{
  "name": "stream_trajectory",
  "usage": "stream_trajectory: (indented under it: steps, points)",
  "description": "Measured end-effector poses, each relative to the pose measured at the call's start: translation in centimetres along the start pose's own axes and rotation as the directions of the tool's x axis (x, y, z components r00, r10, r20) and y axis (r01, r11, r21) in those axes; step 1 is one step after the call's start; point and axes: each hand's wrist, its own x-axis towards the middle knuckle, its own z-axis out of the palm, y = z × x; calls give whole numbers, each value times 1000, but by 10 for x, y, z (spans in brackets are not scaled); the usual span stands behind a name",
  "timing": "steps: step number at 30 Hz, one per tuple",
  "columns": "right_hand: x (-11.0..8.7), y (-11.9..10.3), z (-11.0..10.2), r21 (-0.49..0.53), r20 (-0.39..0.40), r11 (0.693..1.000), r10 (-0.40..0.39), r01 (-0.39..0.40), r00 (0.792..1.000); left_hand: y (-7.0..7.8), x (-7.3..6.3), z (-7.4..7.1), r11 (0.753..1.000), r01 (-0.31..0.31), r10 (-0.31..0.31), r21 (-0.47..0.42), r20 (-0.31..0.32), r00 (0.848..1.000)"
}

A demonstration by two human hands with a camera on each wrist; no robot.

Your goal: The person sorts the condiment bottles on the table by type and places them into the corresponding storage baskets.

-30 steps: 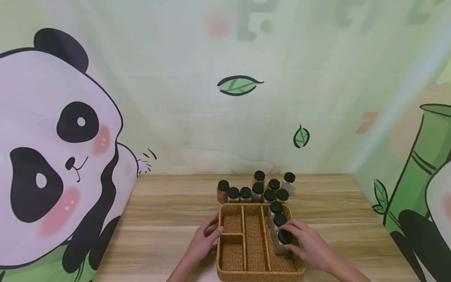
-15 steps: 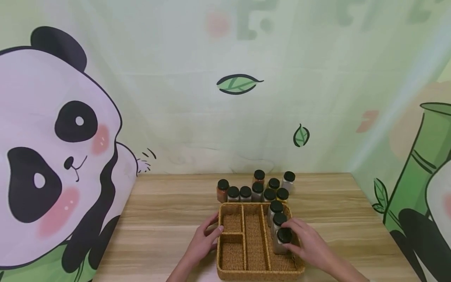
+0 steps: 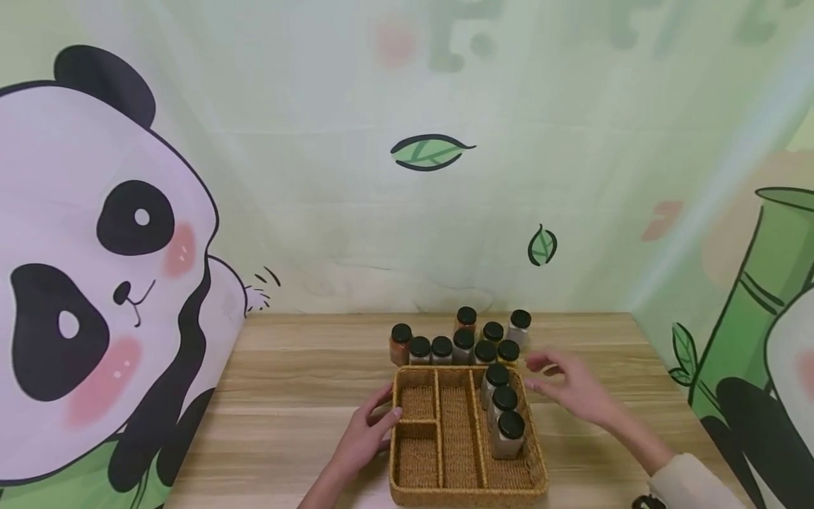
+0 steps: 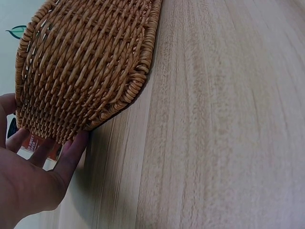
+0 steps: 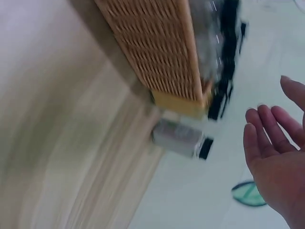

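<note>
A wicker basket [image 3: 470, 493] with several compartments sits on the table. My left hand [image 3: 364, 437] holds its left side, thumb over the rim and fingers against the outer wall [image 4: 71, 86]. In the right-hand compartment, three black-capped spice jars [image 3: 506, 444] stand in a row. My right hand [image 3: 577, 387] hangs in the air just right of the basket's far corner, holding nothing, its fingers loosely bent. Closest to it is the back group of jars, including a yellowish one [image 3: 509, 353] beside the basket's far rim.
Behind the basket stand several more black-capped jars, among them a reddish jar [image 3: 400, 348] at the left and a pale one [image 3: 519, 327] at the far right. The wooden table [image 3: 305, 396] ends at a wall cloth [image 3: 318, 212] printed with pandas and leaves.
My right hand has let go of the nearest jar in the right compartment and moved up and away, past the basket's right rim. The left hand and basket stay put.
</note>
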Motion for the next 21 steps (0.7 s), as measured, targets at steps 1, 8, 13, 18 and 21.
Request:
stream_trajectory:
  steps: [1, 8, 13, 18, 21]
  points:
    - [7, 3, -5, 38, -21, 999, 19, -18, 1000, 0, 0, 0, 1000, -1, 1, 3, 0, 1000]
    - [52, 26, -26, 136, -162, 979, 172, -151, 972, 1, 0, -2, 1000, -8, 8, 8, -3, 1000]
    - [74, 48, -21, 134, -194, 967, 242, -218, 951, 2, -2, -2, 1000, -3, 3, 1, -5, 1000]
    - [86, 71, -8, 108, -190, 957, 287, -271, 939, 2, -3, -3, 1000, 3, -3, -18, 5, 1000]
    - [92, 82, -4, 83, -178, 949, 313, -303, 933, 2, -2, -3, 1000, -2, 3, -22, 11, 1000]
